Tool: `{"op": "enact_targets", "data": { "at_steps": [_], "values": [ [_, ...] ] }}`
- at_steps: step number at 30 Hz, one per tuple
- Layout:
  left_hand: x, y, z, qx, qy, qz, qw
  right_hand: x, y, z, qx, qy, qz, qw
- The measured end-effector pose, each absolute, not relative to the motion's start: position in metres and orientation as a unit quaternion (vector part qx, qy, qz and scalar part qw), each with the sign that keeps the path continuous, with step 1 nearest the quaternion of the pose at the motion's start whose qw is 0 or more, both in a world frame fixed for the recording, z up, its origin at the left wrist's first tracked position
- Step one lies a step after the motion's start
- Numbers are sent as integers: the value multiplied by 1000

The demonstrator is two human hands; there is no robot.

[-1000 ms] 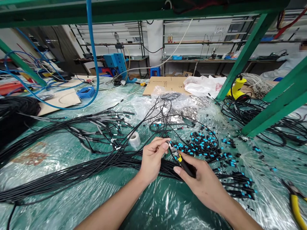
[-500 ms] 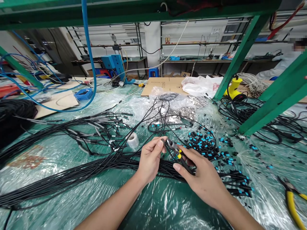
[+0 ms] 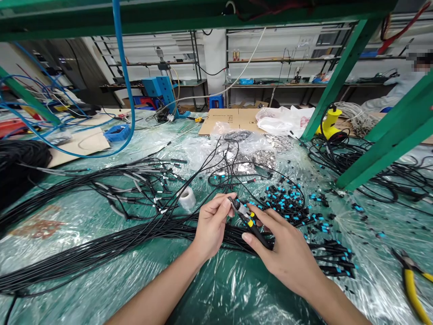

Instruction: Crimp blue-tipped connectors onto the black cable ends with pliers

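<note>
Left hand (image 3: pixel 212 224) fingers (image 3: pixel 221 202) pressed together, pinching head of pliers (image 3: pixel 252 223). Right hand (image 3: pixel 286 255) fingers wrapped round black-yellow handles, above cable bundle (image 3: pixel 135 243). Between jaws: hidden, couldn't make out.

Black-and-yellow pliers (image 3: pixel 251 221) are sitting diagonally between the left hand (image 3: pixel 212 223) and right hand (image 3: pixel 284 255), steel jaws pointing up-left, above black cables (image 3: pixel 142 239).

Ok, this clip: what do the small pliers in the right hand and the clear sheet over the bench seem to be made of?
The small pliers in the right hand seem to have steel jaws, judging by their grey metallic sheen, and matte black and yellow grips, probably plastic or rubber. The clear sheet looks like thin plastic film, glossy, creased and see-through.
</note>
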State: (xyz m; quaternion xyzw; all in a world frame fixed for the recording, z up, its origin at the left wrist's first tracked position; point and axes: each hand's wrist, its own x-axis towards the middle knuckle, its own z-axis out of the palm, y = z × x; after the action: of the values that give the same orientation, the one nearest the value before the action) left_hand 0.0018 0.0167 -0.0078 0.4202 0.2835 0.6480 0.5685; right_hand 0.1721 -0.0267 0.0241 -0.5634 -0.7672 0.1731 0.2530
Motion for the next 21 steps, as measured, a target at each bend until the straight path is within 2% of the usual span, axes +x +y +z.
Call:
{"op": "enact_targets", "data": {
  "at_steps": [14,17,21],
  "values": [
    [4,19,-6,380,302,653,581,170,-30,22,-574,-773,149,227],
    [4,19,-3,390,297,660,569,168,-31,24,-564,-757,226,240],
    [0,18,2,402,300,642,580,167,-30,29,-503,-709,416,266]
  ]
}}
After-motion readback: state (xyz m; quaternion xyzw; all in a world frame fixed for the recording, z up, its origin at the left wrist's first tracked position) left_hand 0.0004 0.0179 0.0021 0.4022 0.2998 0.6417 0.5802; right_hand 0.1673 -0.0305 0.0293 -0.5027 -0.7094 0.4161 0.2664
